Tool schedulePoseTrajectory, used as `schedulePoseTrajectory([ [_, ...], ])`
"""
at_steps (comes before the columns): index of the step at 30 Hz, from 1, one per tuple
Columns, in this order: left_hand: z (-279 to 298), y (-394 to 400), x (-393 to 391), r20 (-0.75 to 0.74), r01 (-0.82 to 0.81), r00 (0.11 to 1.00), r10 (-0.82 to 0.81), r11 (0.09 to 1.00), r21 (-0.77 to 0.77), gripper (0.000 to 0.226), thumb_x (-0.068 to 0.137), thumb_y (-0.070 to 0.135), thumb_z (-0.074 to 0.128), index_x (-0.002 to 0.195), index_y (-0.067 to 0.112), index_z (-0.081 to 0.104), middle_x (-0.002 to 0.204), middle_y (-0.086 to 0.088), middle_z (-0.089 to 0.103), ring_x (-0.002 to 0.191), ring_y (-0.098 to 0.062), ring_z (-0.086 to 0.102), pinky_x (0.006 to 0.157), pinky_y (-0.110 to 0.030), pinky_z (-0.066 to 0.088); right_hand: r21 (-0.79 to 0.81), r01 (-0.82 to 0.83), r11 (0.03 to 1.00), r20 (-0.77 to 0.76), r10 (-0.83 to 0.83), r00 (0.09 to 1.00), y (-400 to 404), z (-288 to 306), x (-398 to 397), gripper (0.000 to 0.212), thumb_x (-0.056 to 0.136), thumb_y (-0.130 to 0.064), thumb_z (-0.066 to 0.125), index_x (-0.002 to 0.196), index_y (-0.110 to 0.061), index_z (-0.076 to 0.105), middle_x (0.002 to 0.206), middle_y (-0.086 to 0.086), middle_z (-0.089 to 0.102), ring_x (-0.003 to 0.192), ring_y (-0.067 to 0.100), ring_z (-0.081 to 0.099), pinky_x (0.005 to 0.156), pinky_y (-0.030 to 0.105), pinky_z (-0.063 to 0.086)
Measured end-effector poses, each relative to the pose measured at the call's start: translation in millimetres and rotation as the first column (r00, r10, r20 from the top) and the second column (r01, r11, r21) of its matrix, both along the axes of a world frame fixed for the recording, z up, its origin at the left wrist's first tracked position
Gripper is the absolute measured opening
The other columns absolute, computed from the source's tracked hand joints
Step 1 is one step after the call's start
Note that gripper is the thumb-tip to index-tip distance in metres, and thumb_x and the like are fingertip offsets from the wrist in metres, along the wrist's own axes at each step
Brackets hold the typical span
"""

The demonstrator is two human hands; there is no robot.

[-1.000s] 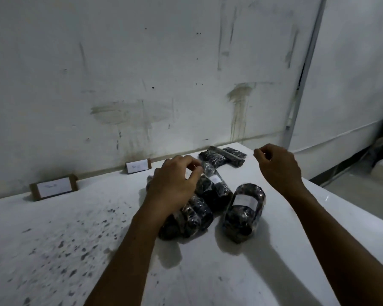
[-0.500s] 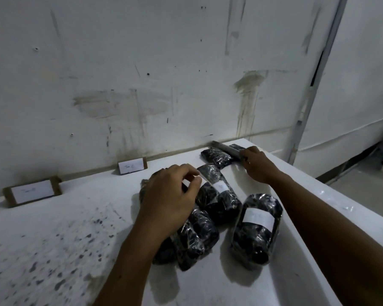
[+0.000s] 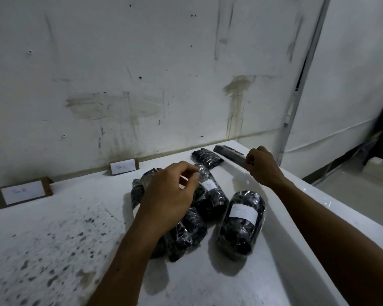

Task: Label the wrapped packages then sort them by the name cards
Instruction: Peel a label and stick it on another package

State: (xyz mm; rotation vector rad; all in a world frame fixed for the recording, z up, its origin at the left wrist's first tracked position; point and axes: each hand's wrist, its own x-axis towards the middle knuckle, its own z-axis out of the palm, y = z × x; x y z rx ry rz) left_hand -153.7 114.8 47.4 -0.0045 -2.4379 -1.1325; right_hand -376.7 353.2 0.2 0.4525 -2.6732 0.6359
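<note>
Plastic-wrapped packages point(image 3: 241, 221), soft, slippery; grasp mid-body. Left hand point(image 3: 168, 195) pinches label; right hand point(image 3: 261, 166) holds roll point(image 3: 228, 152), 1 o'clock.

Five dark packages in shiny clear wrap lie on the white table point(image 3: 53, 250). The nearest package point(image 3: 241, 221) lies on the right with a white label on top. Just left of it, the middle package point(image 3: 210, 195) also has a white label. A bundle point(image 3: 181, 235) lies partly under an arm. A small package point(image 3: 206, 159) lies far back. A long flat package point(image 3: 229, 152) lies at the far right. Two name cards lean on the wall: one point(image 3: 124, 166) far in the middle, one point(image 3: 22, 192) at the left.
</note>
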Motion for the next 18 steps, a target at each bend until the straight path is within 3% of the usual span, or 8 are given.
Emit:
schedulePoseTrajectory([
  [5, 4.9, 27.3, 3.0, -0.013, 0.084, 0.996, -0.083, 0.993, 0.08, 0.026, 0.099, 0.034, 0.061, 0.125, 0.033, 0.061, 0.103, 0.016, 0.064, 0.084, 0.004, 0.062, 0.075, -0.022, 0.054, -0.276, 0.017, 0.961, -0.095, -0.044, 0.994, 17.8, 19.0, 47.7, 0.011, 0.088, -0.01, 0.075, 0.083, -0.011, 0.066, 0.086, -0.003, 0.052, 0.085, 0.022, 0.058, 0.075, 0.029, 0.047],
  [8, 5.5, 46.5, 8.2, -0.002, 0.113, 0.993, -0.114, 0.988, 0.106, 0.041, 0.098, 0.033, 0.062, 0.138, 0.032, 0.05, 0.11, 0.015, 0.062, 0.092, 0.004, 0.06, 0.089, -0.034, 0.057, -0.384, -0.029, 0.923, -0.094, -0.008, 0.996, 25.8, 28.8, 79.2, 0.019, 0.088, -0.016, 0.078, 0.079, -0.019, 0.061, 0.093, 0.001, 0.058, 0.082, 0.011, 0.061, 0.067, 0.012, 0.045],
  [10, 5.9, 57.7, 12.4, 0.024, 0.143, 0.989, -0.147, 0.982, 0.125, 0.05, 0.098, 0.034, 0.062, 0.144, 0.032, 0.043, 0.119, 0.013, 0.061, 0.095, 0.006, 0.059, 0.092, -0.032, 0.054, -0.427, -0.064, 0.902, -0.088, 0.029, 0.996, 30.7, 34.7, 102.0, 0.02, 0.087, -0.017, 0.079, 0.08, -0.019, 0.061, 0.094, 0.003, 0.061, 0.082, 0.009, 0.064, 0.066, 0.009, 0.047],
  [12, 6.9, 66.5, 17.2, 0.044, 0.196, 0.977, -0.208, 0.961, 0.197, 0.068, 0.097, 0.033, 0.065, 0.153, 0.035, 0.026, 0.132, 0.008, 0.059, 0.104, 0.003, 0.06, 0.095, -0.03, 0.051, -0.489, -0.116, 0.865, -0.074, 0.091, 0.993, 33.7, 39.8, 126.5, 0.019, 0.087, -0.017, 0.079, 0.081, -0.015, 0.062, 0.094, 0.007, 0.064, 0.083, 0.013, 0.069, 0.069, 0.019, 0.054],
  [15, 7.9, 77.4, 29.4, 0.047, 0.318, 0.938, -0.342, 0.908, 0.274, 0.091, 0.096, 0.03, 0.069, 0.151, 0.058, 0.003, 0.16, -0.001, 0.037, 0.135, -0.016, 0.05, 0.111, -0.044, 0.045, -0.58, -0.19, 0.792, -0.039, 0.206, 0.978, 31.7, 42.9, 170.9, 0.017, 0.087, -0.011, 0.079, 0.085, -0.006, 0.063, 0.096, 0.013, 0.065, 0.08, 0.014, 0.071, 0.065, 0.025, 0.056],
  [18, 5.6, 80.7, 39.1, 0.024, 0.367, 0.925, -0.38, 0.906, 0.208, 0.083, 0.097, 0.033, 0.067, 0.147, 0.068, 0.01, 0.168, 0.0, 0.02, 0.146, -0.022, 0.037, 0.115, -0.051, 0.04, -0.629, -0.241, 0.739, -0.049, 0.272, 0.961, 23.3, 37.9, 210.6, 0.02, 0.086, -0.011, 0.079, 0.084, -0.002, 0.061, 0.092, 0.013, 0.064, 0.079, 0.015, 0.069, 0.066, 0.027, 0.054],
])
